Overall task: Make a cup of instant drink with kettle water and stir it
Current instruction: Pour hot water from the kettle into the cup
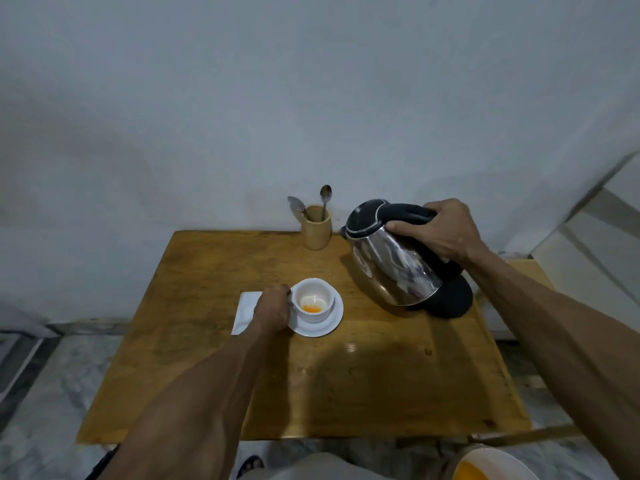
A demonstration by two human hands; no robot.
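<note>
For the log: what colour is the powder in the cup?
Orange, a small heap at the bottom of the white cup; head view, the only one.

The scene is dim and flat, with a cool grey-blue cast over the wall (311, 98) and no hard-edged light anywhere. A soft, broad shadow lies on the wooden table (381, 375) in its near middle, and a small pale glare spot sits just at its top edge. The steel body of the kettle (394, 268) carries streaky reflections, the brightest thing in view. Wide-angle distortion bows the table's edges and stretches both forearms toward the lower corners. Detail is soft throughout, with a smeared, compressed look; the spoons (325, 195) in the wooden holder and the floor at the margins are faintly blurred.
</note>
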